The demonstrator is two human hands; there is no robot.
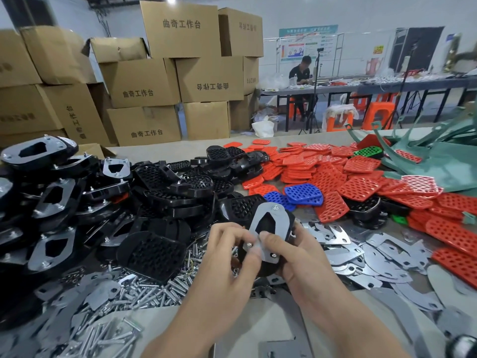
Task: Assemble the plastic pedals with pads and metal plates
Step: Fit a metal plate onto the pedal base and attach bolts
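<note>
Six o'clock of the blue pads (pixel 302 193), left hand (pixel 227 254) pinches the plate (pixel 273 218)'s nut (pixel 249 244); right hand (pixel 296 257) clasps the likely stiff, light pedal (pixel 260 266), best held by its rim.

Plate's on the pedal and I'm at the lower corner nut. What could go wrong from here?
1. The nut that the left grip pinches is small; if dropped, it would likely vanish among the loose bolts below.
2. The right grip holds the pedal in the air with its thumb on the metal plate; the plate could shift and cross the thread.
3. The plate's thin edge may nick bare skin.
</note>
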